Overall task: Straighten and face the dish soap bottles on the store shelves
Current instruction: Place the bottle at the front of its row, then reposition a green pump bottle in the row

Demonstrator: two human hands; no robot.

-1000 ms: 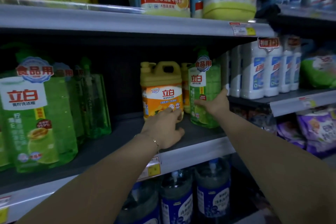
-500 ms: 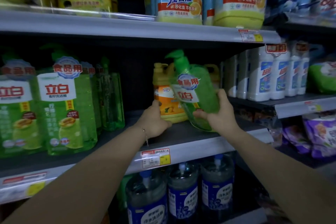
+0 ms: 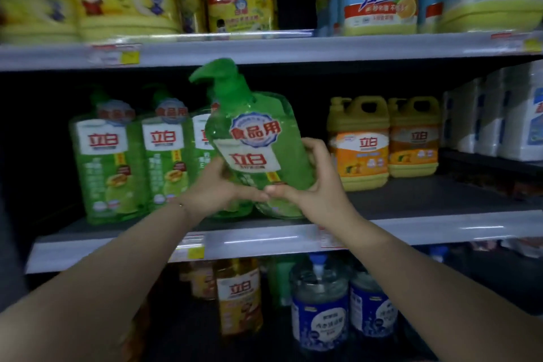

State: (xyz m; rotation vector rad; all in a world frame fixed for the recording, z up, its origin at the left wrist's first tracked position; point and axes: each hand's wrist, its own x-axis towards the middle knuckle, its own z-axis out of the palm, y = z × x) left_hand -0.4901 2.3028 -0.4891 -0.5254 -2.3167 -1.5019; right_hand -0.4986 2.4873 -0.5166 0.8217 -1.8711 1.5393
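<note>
A green pump bottle of dish soap (image 3: 258, 138) is held up in front of the middle shelf (image 3: 426, 228), tilted left, its label facing me. My left hand (image 3: 217, 191) grips its lower left side and my right hand (image 3: 311, 185) grips its lower right side, thumbs meeting under the label. Behind it a row of matching green bottles (image 3: 108, 156) stands upright at the shelf's left. Two orange jugs with handles (image 3: 360, 141) stand to the right, labels forward.
The top shelf (image 3: 264, 48) carries yellow and blue-labelled jugs. White bottles (image 3: 499, 120) fill the right section. On the bottom shelf stand an amber bottle (image 3: 239, 297) and blue-labelled pump bottles (image 3: 320, 306). A bare stretch of the middle shelf lies in front of the orange jugs.
The green bottle has been lifted off the shelf beside the orange jugs and carried left toward the other green bottles. My left hand left the orange jug and joined the right hand on the bottle.
</note>
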